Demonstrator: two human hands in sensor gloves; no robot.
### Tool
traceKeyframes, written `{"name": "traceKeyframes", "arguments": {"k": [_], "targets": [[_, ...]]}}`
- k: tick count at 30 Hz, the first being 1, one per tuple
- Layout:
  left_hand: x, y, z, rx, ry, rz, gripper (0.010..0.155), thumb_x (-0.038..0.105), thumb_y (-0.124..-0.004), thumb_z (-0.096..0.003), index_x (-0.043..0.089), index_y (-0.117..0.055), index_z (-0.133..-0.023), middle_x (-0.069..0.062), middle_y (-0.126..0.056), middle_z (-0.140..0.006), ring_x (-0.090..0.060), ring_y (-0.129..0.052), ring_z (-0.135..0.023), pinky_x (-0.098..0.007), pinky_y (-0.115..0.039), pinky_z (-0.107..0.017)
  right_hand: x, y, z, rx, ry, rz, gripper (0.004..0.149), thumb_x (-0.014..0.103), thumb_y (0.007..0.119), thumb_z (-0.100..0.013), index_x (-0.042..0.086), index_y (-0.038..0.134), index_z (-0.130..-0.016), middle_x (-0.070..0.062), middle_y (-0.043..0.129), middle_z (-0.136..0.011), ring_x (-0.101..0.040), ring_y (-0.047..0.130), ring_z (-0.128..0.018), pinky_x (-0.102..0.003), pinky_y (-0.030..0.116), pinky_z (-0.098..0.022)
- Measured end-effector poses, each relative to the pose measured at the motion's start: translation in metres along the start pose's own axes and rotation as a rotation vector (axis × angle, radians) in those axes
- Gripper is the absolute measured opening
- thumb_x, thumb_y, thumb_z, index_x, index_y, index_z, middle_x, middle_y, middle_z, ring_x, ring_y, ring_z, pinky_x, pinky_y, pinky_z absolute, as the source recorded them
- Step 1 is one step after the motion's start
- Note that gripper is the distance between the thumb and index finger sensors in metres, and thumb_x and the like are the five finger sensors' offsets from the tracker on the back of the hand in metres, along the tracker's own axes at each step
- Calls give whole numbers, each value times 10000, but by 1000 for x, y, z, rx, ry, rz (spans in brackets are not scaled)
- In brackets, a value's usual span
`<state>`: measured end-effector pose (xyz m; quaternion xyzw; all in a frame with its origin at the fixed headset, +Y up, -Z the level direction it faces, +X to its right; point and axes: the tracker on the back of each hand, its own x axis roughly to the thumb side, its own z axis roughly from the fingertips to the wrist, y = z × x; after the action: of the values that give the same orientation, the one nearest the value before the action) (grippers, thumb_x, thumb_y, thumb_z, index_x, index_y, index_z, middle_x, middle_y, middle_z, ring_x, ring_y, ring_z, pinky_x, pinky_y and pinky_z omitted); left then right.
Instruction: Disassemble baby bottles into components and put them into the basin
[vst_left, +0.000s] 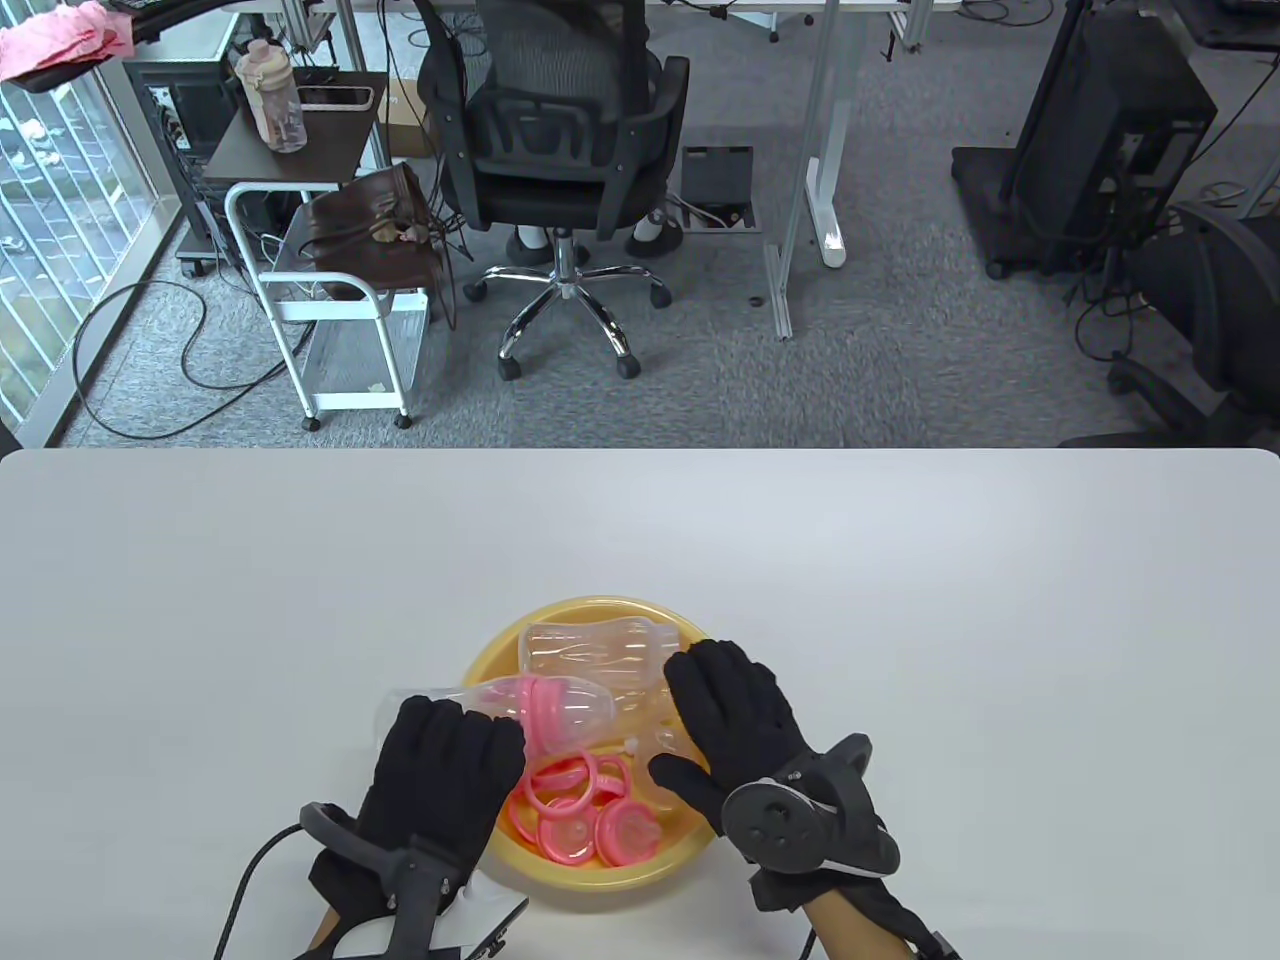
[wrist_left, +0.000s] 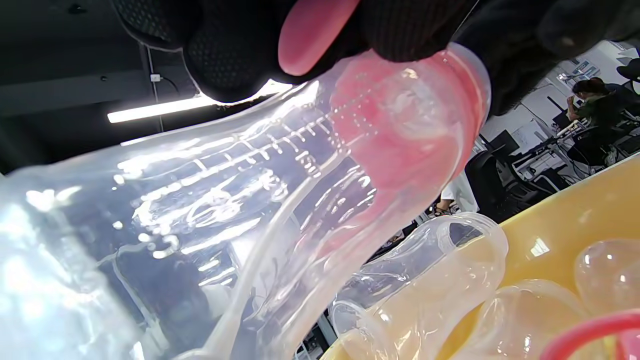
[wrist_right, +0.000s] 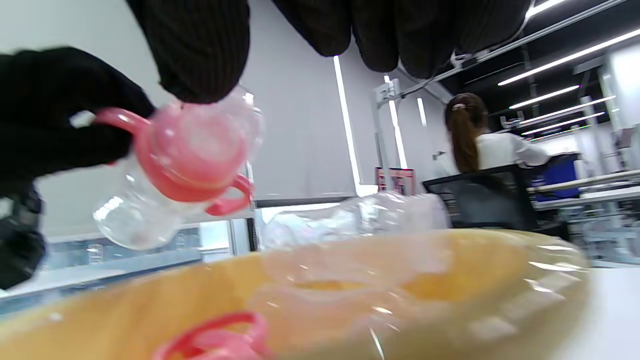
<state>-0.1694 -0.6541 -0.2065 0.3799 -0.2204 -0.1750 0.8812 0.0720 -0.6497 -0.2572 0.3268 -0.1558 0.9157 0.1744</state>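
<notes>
The yellow basin stands near the table's front edge and holds a clear bottle body and several pink collars with handles. My left hand grips an assembled baby bottle with a pink collar and clear cap, lying sideways over the basin's left rim. My right hand hovers flat over the basin's right side, fingers straight, holding nothing. In the left wrist view my fingers curl round the bottle. In the right wrist view a fingertip sits close above the bottle's cap; contact is unclear.
White table stretches wide on both sides and behind the basin. More clear bottle parts lie inside the basin wall. Beyond the far edge stand an office chair and a white cart.
</notes>
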Motion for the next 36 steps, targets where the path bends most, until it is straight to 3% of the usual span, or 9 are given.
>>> {"name": "traceKeyframes", "arguments": {"k": [6, 11, 19, 24, 27, 30, 32, 34, 36], "targets": [[3, 5, 0, 12, -22, 40, 427, 419, -741, -501, 233, -710, -884, -10, -873, -758, -242, -921, -750, -530, -670, -724, 24, 4, -35, 147, -48, -87, 843, 479, 773, -513, 83, 390, -1151, -312, 470, -1130, -541, 693, -976, -640, 628, -718], [11, 9, 2, 60, -67, 29, 427, 417, -746, -498, 229, -710, -880, -12, -870, -756, -245, -916, -753, -532, -666, -724, 26, 18, -39, 236, -20, -215, 931, 504, 799, -494, 78, 310, -1161, -341, 433, -1134, -537, 805, -900, -618, 741, -652], [20, 8, 2, 47, -79, 34, 427, 418, -741, -500, 219, -712, -877, -7, -878, -752, -244, -929, -745, -532, -676, -716, 28, 23, -33, 196, -16, -123, 924, 460, 855, -476, 20, 381, -1135, -315, 611, -1035, -450, 915, -707, -507, 847, -514], [20, 8, 2, 53, -66, 22, 447, 430, -742, -497, 219, -698, -889, -27, -869, -782, -252, -921, -773, -536, -668, -721, 28, 22, -31, 126, -33, -103, 885, 471, 859, -473, 33, 445, -1120, -303, 632, -1020, -455, 895, -762, -553, 821, -571], [14, 5, 2, 23, -52, 29, 616, 494, -732, -477, 194, -605, -1000, -62, -774, -956, -310, -836, -922, -571, -606, -750, 24, 21, -30, 73, -26, -89, 883, 456, 873, -469, 39, 442, -1117, -301, 614, -1021, -465, 838, -842, -601, 765, -632], [1, -5, 3, -94, -7, 27, 924, 624, -692, -419, 136, -370, -1135, -171, -528, -1151, -424, -607, -1091, -632, -471, -785, 23, 20, -29, 81, -64, -87, 880, 450, 877, -468, 56, 438, -1121, -290, 605, -1032, -461, 820, -874, -608, 748, -656], [-6, -12, 3, -169, 9, 39, 1024, 668, -672, -392, 107, -276, -1151, -205, -433, -1194, -470, -514, -1129, -654, -421, -791, 25, 20, -29, 83, -108, -121, 880, 442, 882, -466, 61, 436, -1123, -284, 597, -1040, -462, 811, -889, -609, 741, -667], [-12, -20, 4, -225, 24, 80, 1072, 688, -669, -373, 89, -242, -1153, -210, -431, -1203, -486, -518, -1135, -664, -423, -790, 31, 20, -29, 67, -158, -134, 884, 441, 881, -464, 57, 430, -1120, -283, 595, -1040, -455, 814, -892, -603, 749, -668], [-14, -22, 3, -246, 51, 93, 1108, 688, -683, -367, 75, -179, -1141, -204, -427, -1208, -482, -646, -1102, -672, -518, -773, 36, 21, -30, 48, -185, -157, 887, 438, 886, -461, 35, 437, -1112, -291, 602, -1029, -456, 830, -877, -594, 768, -655]]}}
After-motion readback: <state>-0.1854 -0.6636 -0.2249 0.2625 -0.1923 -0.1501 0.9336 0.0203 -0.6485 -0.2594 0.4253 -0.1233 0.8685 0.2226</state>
